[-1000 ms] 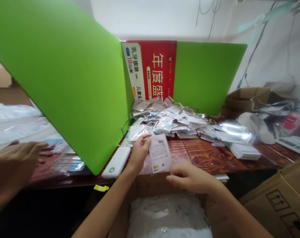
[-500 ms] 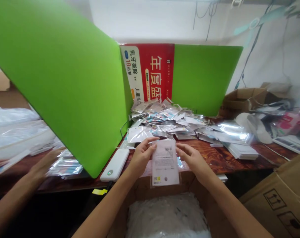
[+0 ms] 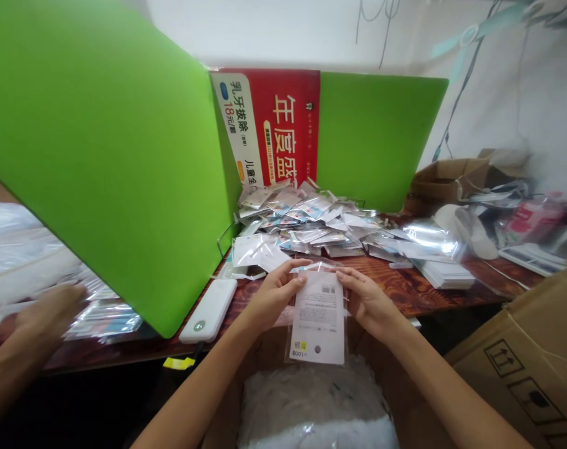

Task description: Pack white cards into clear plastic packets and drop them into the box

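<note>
- Left hand (image 3: 274,294) and right hand (image 3: 371,300) pinch a clear-bagged printed card (image 3: 318,321) between them, near its upper corners.
- Below the grip: cardboard box (image 3: 263,357).
- Beyond it: heap of bagged cards (image 3: 306,215) on wooden table (image 3: 409,290).
- Leftward: white power bank (image 3: 211,312).

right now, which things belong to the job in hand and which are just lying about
Likely part of the job:
- bagged card, held by left hand and right hand
- pile of bagged cards
- open carton below

Apparently just lying about:
- white power bank
- pink-labelled bottle
</note>
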Demonstrator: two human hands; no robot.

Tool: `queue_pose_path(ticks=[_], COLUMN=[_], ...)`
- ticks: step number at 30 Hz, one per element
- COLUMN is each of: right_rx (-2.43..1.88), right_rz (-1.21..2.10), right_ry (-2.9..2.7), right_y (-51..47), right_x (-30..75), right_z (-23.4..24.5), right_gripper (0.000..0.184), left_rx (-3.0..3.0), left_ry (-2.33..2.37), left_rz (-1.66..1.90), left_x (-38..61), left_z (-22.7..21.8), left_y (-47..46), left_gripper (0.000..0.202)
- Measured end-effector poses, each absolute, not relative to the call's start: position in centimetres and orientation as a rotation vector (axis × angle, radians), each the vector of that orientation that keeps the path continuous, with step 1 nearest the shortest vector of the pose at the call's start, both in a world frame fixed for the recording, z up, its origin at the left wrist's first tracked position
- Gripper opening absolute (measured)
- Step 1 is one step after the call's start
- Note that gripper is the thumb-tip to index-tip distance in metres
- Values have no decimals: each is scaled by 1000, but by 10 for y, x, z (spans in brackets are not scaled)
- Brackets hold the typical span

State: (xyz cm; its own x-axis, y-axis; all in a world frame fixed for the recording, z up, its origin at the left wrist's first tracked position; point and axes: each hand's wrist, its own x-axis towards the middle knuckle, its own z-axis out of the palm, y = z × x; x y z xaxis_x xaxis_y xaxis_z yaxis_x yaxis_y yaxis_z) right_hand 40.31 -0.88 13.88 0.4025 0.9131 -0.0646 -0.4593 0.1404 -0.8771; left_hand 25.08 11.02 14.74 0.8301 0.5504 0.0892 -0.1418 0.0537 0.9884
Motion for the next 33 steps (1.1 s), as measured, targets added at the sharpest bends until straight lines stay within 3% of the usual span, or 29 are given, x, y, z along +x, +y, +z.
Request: queue_pose_path(ticks=[11, 18, 27, 33], right_rx=[-1086, -1080, -1178, -1102], right_rz=[875, 789, 695, 812], right_ry=[-851, -914, -1043, -944], right_y=[-9, -13, -15, -14], right_x=[410, 414, 416, 413], right_z=[141, 140, 142, 145], right_gripper=[29, 11, 20, 21], left_rx=[1366, 1314, 1390, 1496], left_ry=[379, 352, 378, 353], left_rz=[598, 662, 696, 691], left_x=[241, 237, 235, 234], left_z=[153, 157, 150, 143], left_y=[106, 102, 110, 115], left_gripper=[41, 19, 19, 17])
